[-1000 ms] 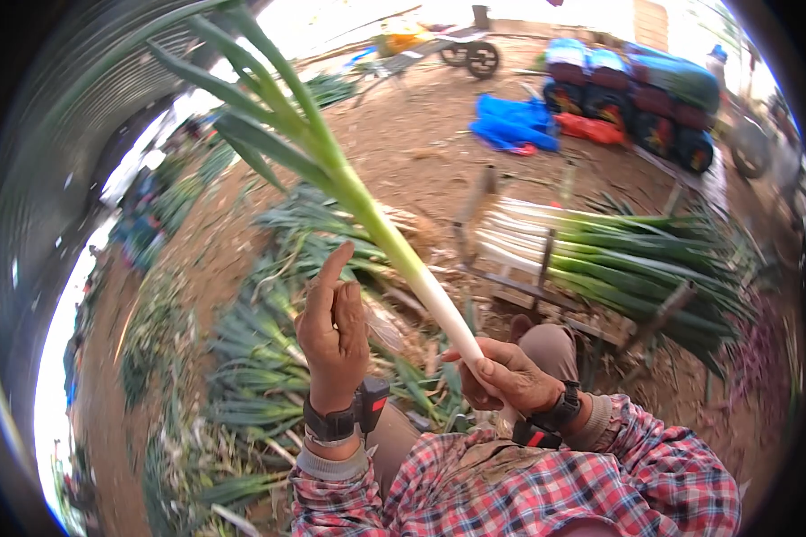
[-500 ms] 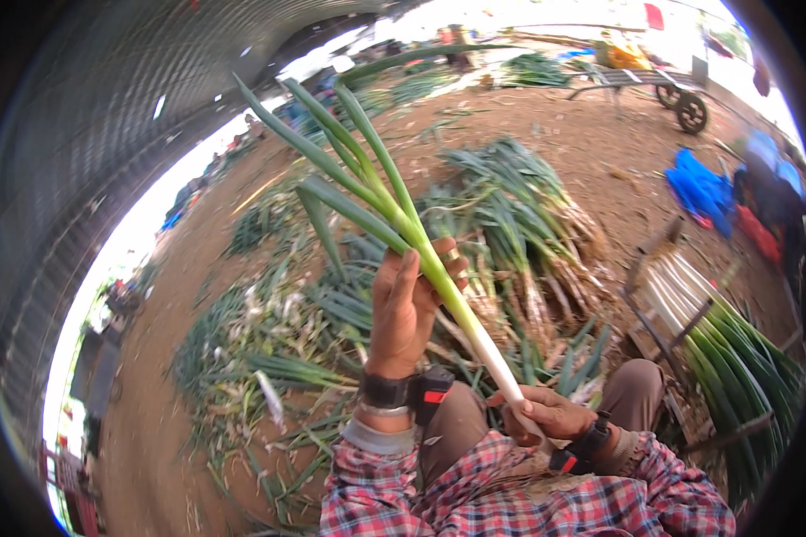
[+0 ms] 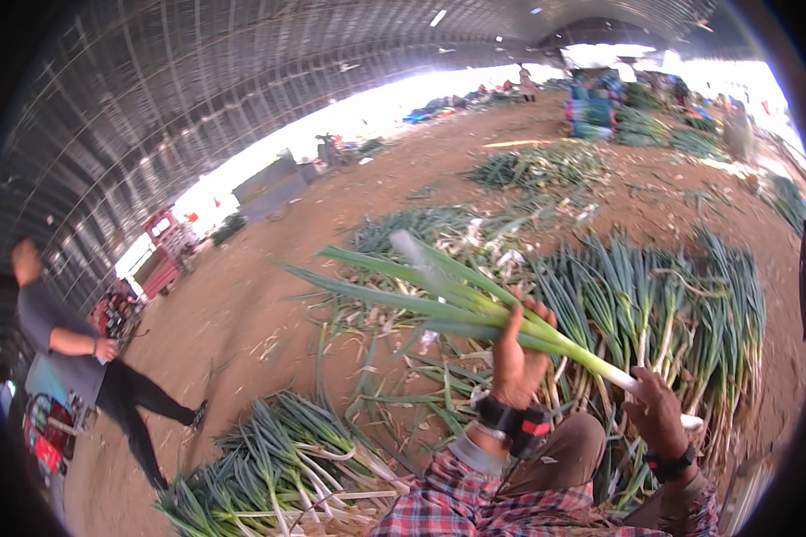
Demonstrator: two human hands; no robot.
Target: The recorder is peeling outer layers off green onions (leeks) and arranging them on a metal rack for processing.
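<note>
A long green onion (image 3: 591, 358) with a white stalk and spread green leaves lies slantwise across both my hands. My left hand (image 3: 518, 362) is wrapped round it where the leaves join the stalk. Farther down, the fingers of my right hand (image 3: 658, 413) close round the white stalk near its lower end, whose tip shows past the hand. The leaf tips point left and are partly blurred. Under and beyond my hands lies a wide heap of untrimmed green onions (image 3: 631, 295) with brown roots. Loose leaves and peelings (image 3: 430, 380) lie by my left hand.
Another pile of green onions (image 3: 278, 465) lies at the lower left. A walking person (image 3: 72, 349) is at the far left. Farther off are a red cart (image 3: 159, 268), a grey metal trailer (image 3: 269, 188), stacked bundles (image 3: 591, 112) and a leaf heap (image 3: 537, 168).
My view has swung left, bringing the walking person and the lower-left pile into sight. The green onion has tipped flatter, its leaves now pointing left; both hands still hold it.
</note>
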